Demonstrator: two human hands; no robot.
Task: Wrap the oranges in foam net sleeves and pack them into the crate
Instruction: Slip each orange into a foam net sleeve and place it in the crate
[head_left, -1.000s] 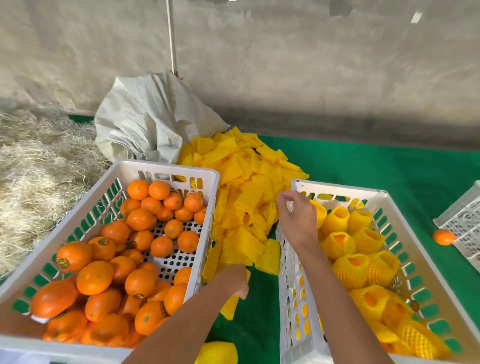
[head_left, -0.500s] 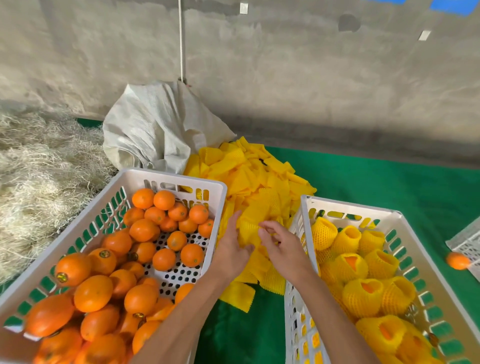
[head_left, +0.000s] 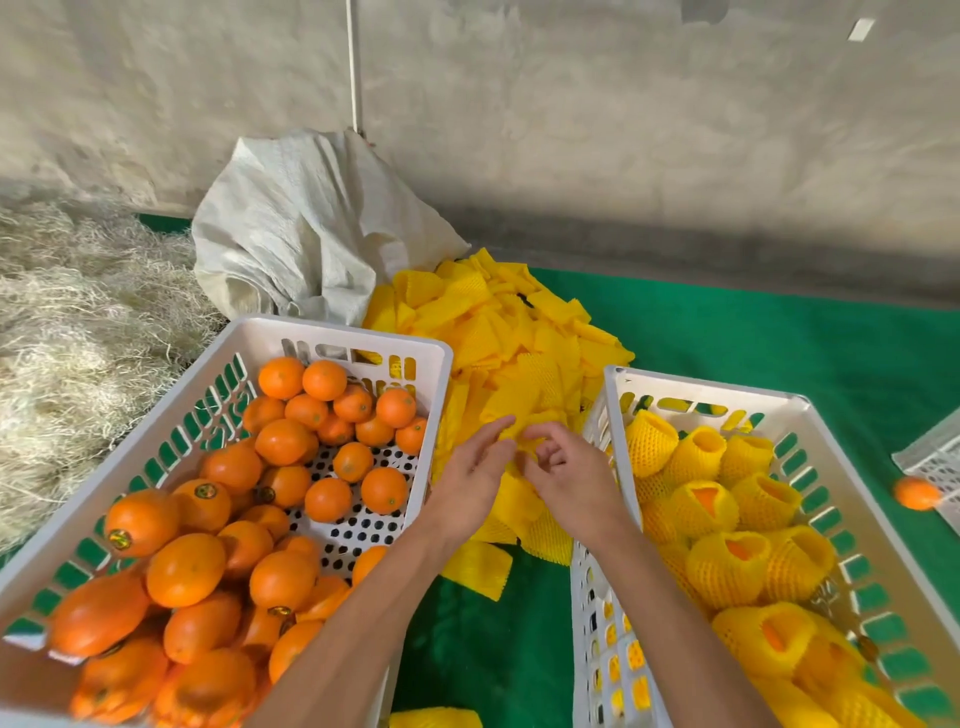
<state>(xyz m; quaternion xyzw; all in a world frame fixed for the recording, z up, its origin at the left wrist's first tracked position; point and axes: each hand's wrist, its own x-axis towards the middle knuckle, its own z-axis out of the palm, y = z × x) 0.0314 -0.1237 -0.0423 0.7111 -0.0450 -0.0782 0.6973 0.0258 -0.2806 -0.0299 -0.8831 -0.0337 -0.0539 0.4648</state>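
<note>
A heap of flat yellow foam net sleeves (head_left: 498, 332) lies on the green mat between two white crates. My left hand (head_left: 475, 475) rests on the near end of the heap with its fingers fairly straight. Right beside it, my right hand (head_left: 569, 480) has its fingers curled and pinches a sleeve at the heap's near edge. The left crate (head_left: 337, 332) is full of bare oranges (head_left: 182, 571). The right crate (head_left: 701, 387) holds several oranges wrapped in yellow sleeves (head_left: 727, 566).
A white woven sack (head_left: 301, 234) slumps behind the heap against the grey wall. Dry straw (head_left: 67, 338) covers the ground at the left. A loose orange (head_left: 917, 493) lies by a third crate (head_left: 935, 452) at the right edge. One sleeve (head_left: 475, 569) lies alone under my left wrist.
My right hand left the right crate's rim and came to the sleeve heap. My left hand rose from the mat to the heap. Both hands now work close together.
</note>
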